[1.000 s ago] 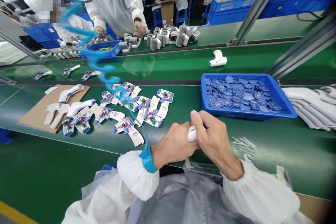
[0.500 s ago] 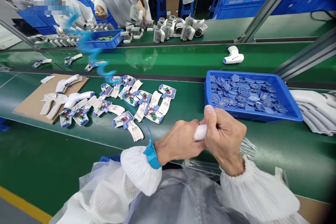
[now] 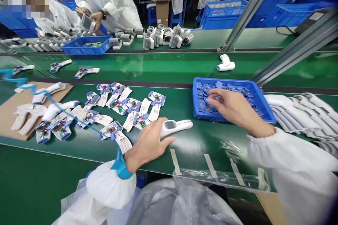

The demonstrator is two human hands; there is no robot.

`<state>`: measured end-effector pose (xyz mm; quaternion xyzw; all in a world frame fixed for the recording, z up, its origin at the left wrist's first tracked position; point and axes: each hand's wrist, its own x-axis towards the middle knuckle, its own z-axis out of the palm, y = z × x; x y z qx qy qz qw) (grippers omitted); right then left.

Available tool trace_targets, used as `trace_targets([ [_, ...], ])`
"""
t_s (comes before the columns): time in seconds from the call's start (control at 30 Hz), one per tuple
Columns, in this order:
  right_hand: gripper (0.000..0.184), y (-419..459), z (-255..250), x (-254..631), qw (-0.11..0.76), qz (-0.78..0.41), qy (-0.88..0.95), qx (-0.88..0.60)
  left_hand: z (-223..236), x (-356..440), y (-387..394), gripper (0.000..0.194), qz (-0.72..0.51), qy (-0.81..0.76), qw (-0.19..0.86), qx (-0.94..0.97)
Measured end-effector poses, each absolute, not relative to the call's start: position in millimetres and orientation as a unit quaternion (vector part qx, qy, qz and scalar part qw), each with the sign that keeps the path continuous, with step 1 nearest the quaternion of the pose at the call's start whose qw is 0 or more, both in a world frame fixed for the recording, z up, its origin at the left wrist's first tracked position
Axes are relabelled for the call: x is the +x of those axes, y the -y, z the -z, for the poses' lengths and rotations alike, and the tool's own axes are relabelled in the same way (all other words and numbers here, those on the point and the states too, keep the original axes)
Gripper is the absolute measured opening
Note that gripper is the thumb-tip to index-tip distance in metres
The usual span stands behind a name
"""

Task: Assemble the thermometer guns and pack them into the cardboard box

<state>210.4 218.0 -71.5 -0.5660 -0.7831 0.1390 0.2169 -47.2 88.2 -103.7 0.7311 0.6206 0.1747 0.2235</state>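
Observation:
My left hand is around the head end of a white handheld infrared thermometer, low over the green bench. Its small grey screen faces up and the handle points right; the thumb is stretched out below it, and the other fingers are partly hidden. Over the blue tray, my right hand has its fingers bent and the thumb apart. Small round blue plastic parts fill the tray beneath those fingertips. I see nothing held in the right hand.
Several opened thermometer halves with wiring lie left, beside a cardboard sheet. White housings are stacked right of the tray. A slanting metal post rises behind it. A white thermometer lies on the belt; co-workers sit opposite.
My hands, both wrapped around the white thermometer before, have parted. The left has moved left with it, the right up over the tray. The view has shifted, and a co-worker's hands have come together.

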Motion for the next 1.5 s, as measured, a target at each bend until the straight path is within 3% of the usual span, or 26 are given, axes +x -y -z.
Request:
trace_targets([
  [0.07, 0.031, -234.8, 78.7, 212.5, 0.153, -0.143, 0.816, -0.538, 100.7, -42.9, -94.4, 0.048, -0.129, -0.596, 0.142, 0.780],
  [0.17, 0.018, -242.2, 82.9, 206.0, 0.117, -0.146, 0.837, -0.515, 97.5, -22.8, -106.1, 0.026, -0.001, -0.549, 0.065, 0.833],
  [0.23, 0.015, -235.8, 78.0, 207.5, 0.139, -0.133, 0.833, -0.519, 94.7, -13.2, -111.9, 0.014, 0.013, -0.545, 0.078, 0.835],
  [0.4, 0.025, -191.2, 63.8, 220.4, 0.347, -0.232, 0.702, -0.576, 86.8, -14.3, -112.3, 0.022, -0.229, -0.605, 0.305, 0.699],
  [0.5, 0.028, -160.9, 69.0, 209.1, 0.436, -0.281, 0.622, -0.586, 87.6, -8.5, -110.5, 0.040, -0.358, -0.550, 0.476, 0.586],
  [0.6, 0.027, -140.9, 80.7, 192.1, 0.473, -0.300, 0.618, -0.552, 91.2, 3.4, -110.7, 0.052, -0.394, -0.478, 0.606, 0.499],
  [0.73, 0.024, -132.9, 89.7, 188.0, 0.463, -0.306, 0.662, -0.504, 93.3, 7.7, -110.4, 0.057, -0.371, -0.449, 0.658, 0.477],
  [0.87, 0.015, -133.7, 85.3, 195.6, 0.456, -0.257, 0.718, -0.459, 88.1, 0.1, -108.6, 0.050, -0.322, -0.478, 0.595, 0.560],
  [1.03, 0.024, -128.6, 77.1, 192.9, 0.414, -0.284, 0.726, -0.470, 75.0, 0.7, -105.9, 0.036, -0.279, -0.519, 0.474, 0.655],
  [1.13, 0.035, -120.9, 81.7, 187.8, 0.359, -0.311, 0.735, -0.485, 73.3, 6.7, -105.4, 0.033, -0.248, -0.550, 0.348, 0.718],
  [1.27, 0.032, -106.5, 98.5, 190.8, 0.372, -0.302, 0.696, -0.535, 83.4, 8.6, -102.1, 0.025, -0.175, -0.552, 0.194, 0.792],
  [1.43, 0.032, -87.5, 108.8, 201.8, 0.334, -0.394, 0.671, -0.533, 112.1, 8.6, -92.8, 0.024, -0.326, -0.602, 0.164, 0.710],
  [1.5, 0.030, -80.4, 112.0, 197.2, 0.299, -0.390, 0.709, -0.507, 124.8, 13.5, -94.7, 0.036, -0.378, -0.650, 0.151, 0.641],
])
